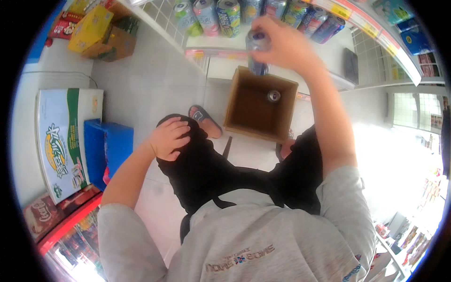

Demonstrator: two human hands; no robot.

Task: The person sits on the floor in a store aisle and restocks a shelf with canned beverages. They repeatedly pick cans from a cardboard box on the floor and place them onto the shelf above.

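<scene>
My right hand (286,44) is closed around a dark drink can (257,54), held upright over the far edge of an open cardboard box (237,108). Inside that box stands a single can (273,96), its silver top showing. Beyond my right hand, a row of colourful drink cans (229,18) lines the white shelf (211,42); the hand hides part of the row. My left hand (170,138) rests on my left knee with its fingers spread and nothing in it.
A yellow carton (94,33) lies at the far left. Along the left side are a large white-and-green box (61,141) and a blue crate (112,150). A dark flat object (350,66) stands at the shelf's right end. More stocked shelving (418,202) fills the right rim.
</scene>
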